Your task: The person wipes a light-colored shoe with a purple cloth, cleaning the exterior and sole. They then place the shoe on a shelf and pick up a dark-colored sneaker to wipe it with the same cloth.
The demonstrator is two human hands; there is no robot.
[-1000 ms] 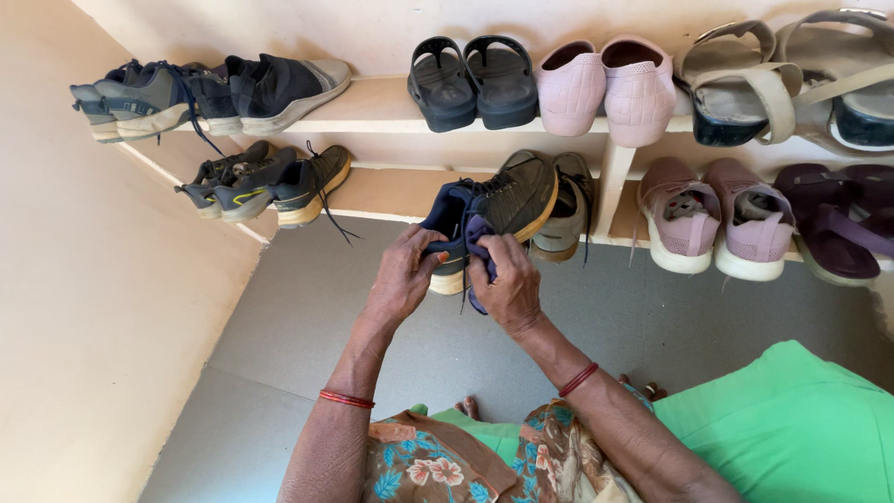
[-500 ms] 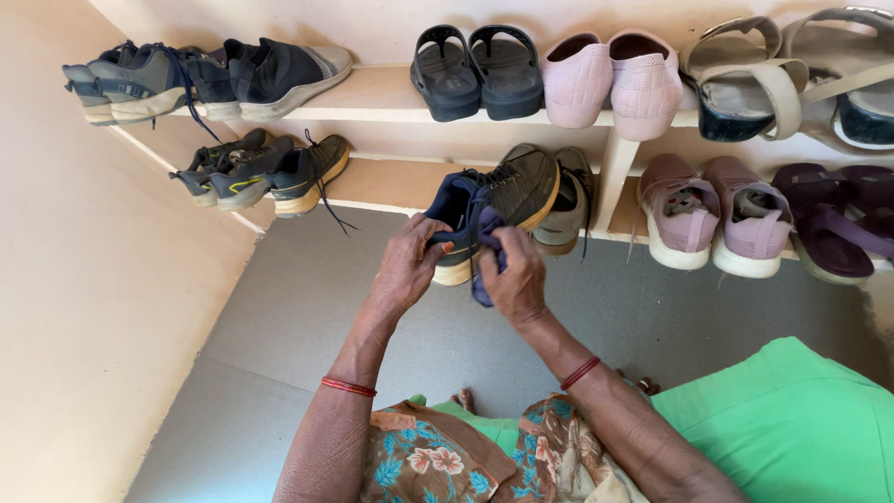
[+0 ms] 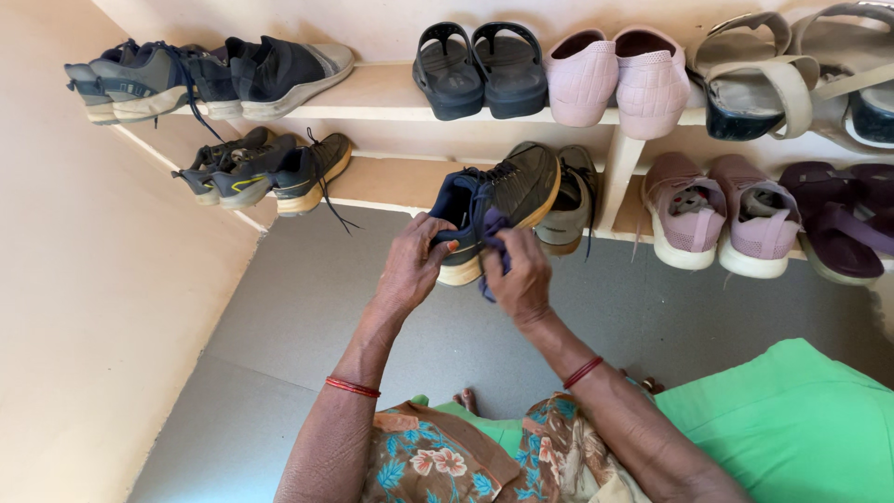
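A dark grey and navy sneaker [image 3: 510, 191] with a tan sole is held in front of the lower shelf. My left hand [image 3: 413, 265] grips its heel. My right hand [image 3: 520, 277] holds a small purple cloth [image 3: 492, 231] pressed against the sneaker's side, near the laces. The sneaker's toe points up and to the right, over its partner shoe [image 3: 570, 201] on the lower shelf.
A two-level shelf [image 3: 391, 88] holds several pairs: dark sneakers [image 3: 209, 73] at top left, black sandals [image 3: 482, 67], pink slip-ons [image 3: 615, 79], beige sandals [image 3: 773, 79]. Below are black sneakers [image 3: 270, 172], pink sneakers [image 3: 722, 214] and purple sandals [image 3: 833, 219]. Grey floor [image 3: 298, 317] lies beneath, a wall to the left.
Both hands and the sneaker have risen slightly toward the shelf. The cloth has shifted up along the shoe's side.
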